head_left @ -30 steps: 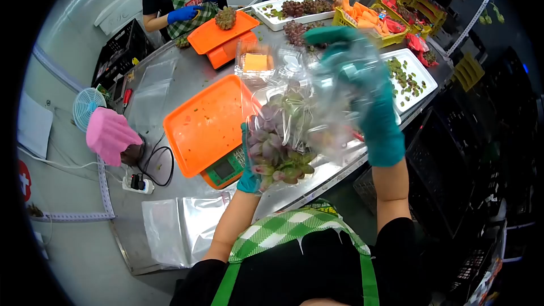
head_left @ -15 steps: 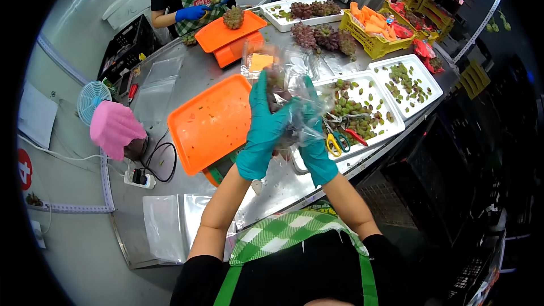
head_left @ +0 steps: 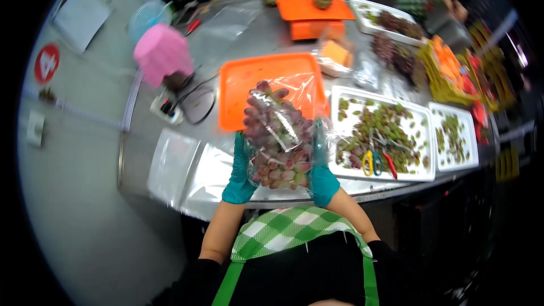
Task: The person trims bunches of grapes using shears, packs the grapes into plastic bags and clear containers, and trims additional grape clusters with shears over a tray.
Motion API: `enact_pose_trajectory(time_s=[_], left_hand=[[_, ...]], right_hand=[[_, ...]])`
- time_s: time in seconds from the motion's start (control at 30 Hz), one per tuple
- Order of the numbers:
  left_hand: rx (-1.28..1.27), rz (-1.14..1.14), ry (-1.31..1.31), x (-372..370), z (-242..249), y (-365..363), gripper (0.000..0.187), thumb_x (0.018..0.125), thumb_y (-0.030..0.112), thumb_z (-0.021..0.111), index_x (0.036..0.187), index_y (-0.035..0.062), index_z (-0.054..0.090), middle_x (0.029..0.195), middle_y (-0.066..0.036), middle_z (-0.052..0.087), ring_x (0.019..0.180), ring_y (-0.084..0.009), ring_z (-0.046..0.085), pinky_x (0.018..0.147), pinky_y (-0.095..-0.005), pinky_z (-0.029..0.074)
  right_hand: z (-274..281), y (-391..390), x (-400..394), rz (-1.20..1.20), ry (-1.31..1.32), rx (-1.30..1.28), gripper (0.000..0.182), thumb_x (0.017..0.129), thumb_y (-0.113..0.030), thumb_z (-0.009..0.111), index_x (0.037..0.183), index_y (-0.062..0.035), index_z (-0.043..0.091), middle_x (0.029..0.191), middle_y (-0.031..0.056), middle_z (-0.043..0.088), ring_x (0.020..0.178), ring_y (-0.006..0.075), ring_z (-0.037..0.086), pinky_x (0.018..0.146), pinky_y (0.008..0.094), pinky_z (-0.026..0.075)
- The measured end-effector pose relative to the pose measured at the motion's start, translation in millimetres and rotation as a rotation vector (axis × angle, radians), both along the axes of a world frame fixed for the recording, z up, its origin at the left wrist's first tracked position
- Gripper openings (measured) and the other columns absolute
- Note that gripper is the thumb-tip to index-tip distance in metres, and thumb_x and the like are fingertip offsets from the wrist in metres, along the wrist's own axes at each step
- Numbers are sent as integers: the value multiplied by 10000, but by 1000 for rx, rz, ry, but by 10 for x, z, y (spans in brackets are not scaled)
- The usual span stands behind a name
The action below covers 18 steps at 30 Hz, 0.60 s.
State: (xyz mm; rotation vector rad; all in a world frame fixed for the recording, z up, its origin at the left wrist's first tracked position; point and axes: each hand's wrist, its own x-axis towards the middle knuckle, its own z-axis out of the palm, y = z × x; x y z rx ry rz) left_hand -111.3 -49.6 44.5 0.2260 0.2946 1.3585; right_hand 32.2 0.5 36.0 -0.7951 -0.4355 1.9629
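Note:
A clear plastic bag of reddish-purple grapes [head_left: 279, 136] hangs between my two teal-gloved hands, in front of my apron. My left hand [head_left: 240, 170] holds its left side and my right hand [head_left: 323, 167] its right side; the bag partly hides the fingers. Behind the bag's upper part lies an orange tray [head_left: 233, 93]. To the right, a white tray [head_left: 422, 114] holds loose grapes, with yellow-handled scissors [head_left: 368, 164] and red-handled clippers [head_left: 391, 166] on them.
A second white tray [head_left: 471, 146] stands far right. Behind are an orange scale [head_left: 309, 11], a yellow crate [head_left: 445, 88] and two other people. A pink-covered object [head_left: 162, 54], a power strip [head_left: 167, 110] and flat plastic bags [head_left: 174, 161] are on the left.
The bag of grapes has come down and left, closer to my body, and now faces up in full view. My hands have moved apart to its two sides. The camera view has turned.

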Motion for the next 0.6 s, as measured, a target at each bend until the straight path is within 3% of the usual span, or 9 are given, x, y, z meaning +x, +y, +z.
enact_pose_trajectory(time_s=[0.03, 0.1, 0.17, 0.2, 0.27, 0.37, 0.4, 0.47, 0.6], left_hand=[[26, 3, -169, -46, -58, -175, 641, 840, 471, 420, 1322, 94, 230, 1283, -108, 364, 1181, -243, 356, 973, -387, 319], [95, 205, -59, -185, -73, -450, 590, 874, 433, 356, 1332, 98, 194, 1304, -98, 335, 1178, -224, 361, 976, -369, 323], [-11, 577, 535, -205, -146, -806, 522, 900, 360, 329, 1325, 89, 195, 1309, -87, 322, 1160, -212, 381, 969, -374, 334], [218, 449, -183, -370, -214, -849, 478, 896, 273, 375, 1308, 82, 229, 1305, -83, 322, 1148, -213, 394, 968, -370, 342], [-43, 815, 440, -476, -422, -1221, 498, 849, 196, 470, 1285, 62, 267, 1266, -98, 363, 1121, -237, 419, 935, -385, 387], [-69, 874, 669, -891, -1455, -2133, 474, 867, 213, 425, 1287, 59, 269, 1271, -104, 360, 1125, -260, 413, 931, -420, 384], [-291, 797, 1187, -894, -1357, -2197, 512, 859, 288, 423, 1291, 60, 268, 1298, -97, 333, 1173, -255, 353, 976, -414, 303], [-581, 635, 1904, -929, -1120, -2309, 542, 855, 381, 391, 1286, 69, 286, 1305, -90, 328, 1204, -252, 309, 1014, -412, 225], [-729, 459, 2643, -1078, -976, -2534, 521, 866, 431, 307, 1260, 93, 344, 1239, -91, 393, 1148, -261, 357, 992, -424, 239]], right_hand=[[-82, -83, -120, 88, -32, 9, 585, 820, -509, 411, 1235, -98, 368, 1103, 90, 469, 917, 240, 514, 757, 401, 460], [-278, -249, -356, 284, -121, 108, 557, 840, -453, 416, 1258, -90, 349, 1172, 90, 443, 992, 234, 493, 819, 372, 435], [-603, -338, -625, 490, -335, 582, 526, 855, -388, 427, 1267, -74, 340, 1225, 98, 416, 1044, 241, 469, 860, 331, 401], [-565, -391, -799, 498, -385, 878, 512, 862, -356, 432, 1272, -66, 335, 1251, 102, 403, 1070, 244, 457, 881, 311, 384], [-158, -412, -990, 823, -679, 1015, 438, 831, -264, 477, 1229, -91, 412, 1250, 131, 392, 1100, 279, 408, 885, 333, 371], [-405, -569, -1474, 869, -605, 1310, 450, 767, -173, 511, 1207, -108, 441, 1227, 148, 404, 1089, 321, 396, 886, 365, 368], [-261, -672, -1582, 850, -446, 1333, 495, 713, -118, 529, 1200, -100, 443, 1239, 163, 389, 1098, 349, 386, 901, 384, 359], [59, -775, -1668, 1040, -357, 1256, 472, 750, -151, 509, 1210, -95, 422, 1242, 173, 384, 1097, 347, 402, 917, 383, 348], [-91, -955, -2024, 1252, -411, 1240, 489, 796, -317, 531, 1215, -95, 408, 1202, 163, 427, 1076, 335, 444, 907, 383, 365]])
